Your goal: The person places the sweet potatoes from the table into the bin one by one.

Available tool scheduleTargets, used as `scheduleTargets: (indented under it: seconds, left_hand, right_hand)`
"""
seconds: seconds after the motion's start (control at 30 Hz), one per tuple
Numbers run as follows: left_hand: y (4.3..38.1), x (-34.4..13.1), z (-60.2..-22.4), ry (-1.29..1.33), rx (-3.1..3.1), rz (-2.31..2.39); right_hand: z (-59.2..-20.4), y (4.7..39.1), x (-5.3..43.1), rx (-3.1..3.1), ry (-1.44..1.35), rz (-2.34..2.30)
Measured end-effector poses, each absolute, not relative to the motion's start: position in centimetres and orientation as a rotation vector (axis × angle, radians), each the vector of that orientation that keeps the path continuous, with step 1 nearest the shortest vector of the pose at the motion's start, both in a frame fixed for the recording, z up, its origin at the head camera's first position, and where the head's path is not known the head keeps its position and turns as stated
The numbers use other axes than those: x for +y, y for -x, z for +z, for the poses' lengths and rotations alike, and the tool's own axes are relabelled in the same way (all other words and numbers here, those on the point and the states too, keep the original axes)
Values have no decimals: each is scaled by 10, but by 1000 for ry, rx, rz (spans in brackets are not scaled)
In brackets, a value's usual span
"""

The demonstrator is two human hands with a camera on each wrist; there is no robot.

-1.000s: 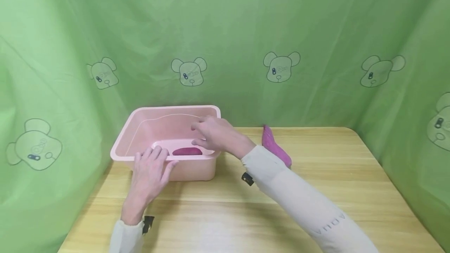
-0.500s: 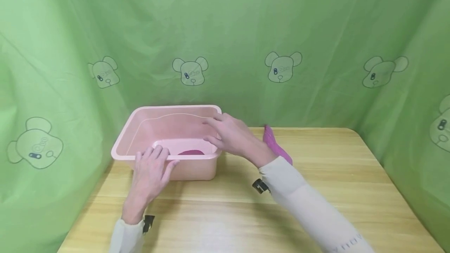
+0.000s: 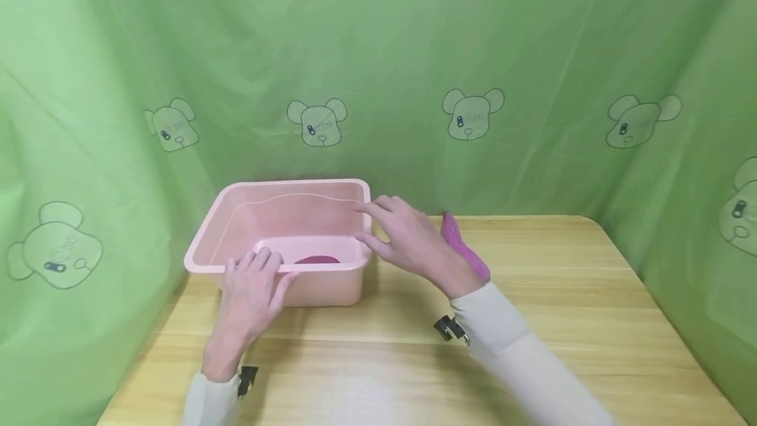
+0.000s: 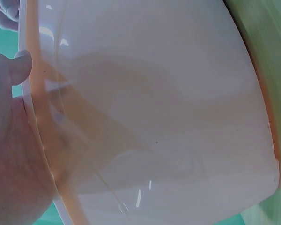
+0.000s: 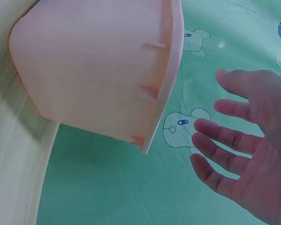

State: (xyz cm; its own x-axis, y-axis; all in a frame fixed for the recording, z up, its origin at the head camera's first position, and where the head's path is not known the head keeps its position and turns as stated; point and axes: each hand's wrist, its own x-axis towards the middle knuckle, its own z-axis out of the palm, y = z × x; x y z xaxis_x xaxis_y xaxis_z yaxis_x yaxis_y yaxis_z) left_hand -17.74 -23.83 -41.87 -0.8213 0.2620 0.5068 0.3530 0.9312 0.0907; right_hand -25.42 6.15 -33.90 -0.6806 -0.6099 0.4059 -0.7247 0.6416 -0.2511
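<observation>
A pink plastic basin (image 3: 331, 286) stands at the left of the table. My left hand (image 3: 251, 294) grips its near rim, fingers bent over the edge and thumb along the rim; the left wrist view shows the thumb (image 4: 21, 67) against it. Inside on the bottom lies a dark magenta rounded thing (image 3: 317, 260), partly hidden by the near wall. My right hand (image 3: 411, 242) is at the basin's right rim, holding nothing, fingers spread and relaxed in the right wrist view. Behind the right wrist lies a long, bent magenta thing (image 3: 464, 248), perhaps a sweet potato, partly covered.
The light wooden table (image 3: 579, 294) reaches forward to a green curtain (image 3: 390, 51) printed with bear heads. More curtain hangs close on the left and right sides. The basin's far side stands near the back curtain.
My right hand has drawn back to the right, out from over the basin to its right rim. My left hand has stayed on the near rim.
</observation>
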Motion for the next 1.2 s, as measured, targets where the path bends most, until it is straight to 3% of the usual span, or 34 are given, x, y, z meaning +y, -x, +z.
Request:
scheduleTargets:
  seconds: [1.2]
  left_hand:
    - [176,-237,-420,445,-2583,-238]
  right_hand:
    - [-364,241,111,-2534,-887,688]
